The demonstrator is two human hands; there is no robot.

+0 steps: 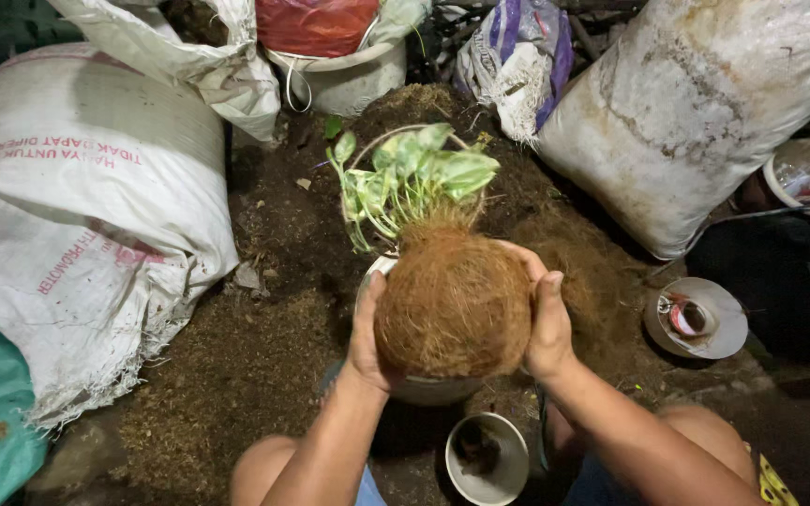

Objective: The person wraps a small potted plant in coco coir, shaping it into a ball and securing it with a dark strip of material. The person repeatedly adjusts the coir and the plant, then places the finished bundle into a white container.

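A round ball of brown coconut fibre (452, 305) with a green-and-white leafy plant (410, 178) sticking out of its far end is held between both my hands. My left hand (367, 333) presses the ball's left side and my right hand (547, 323) cups its right side. The ball hangs just over a pale bowl (424, 389), whose rim shows under it. Behind the leaves stands a round pot rim (367, 150) on the soil.
Dark soil and fibre (255, 347) cover the ground. Big white sacks (77, 215) lie left and at right (696, 112). A small bowl (487, 459) sits between my knees. A spool on a lid (696, 319) lies right. A bucket with a red bag (330, 56) stands behind.
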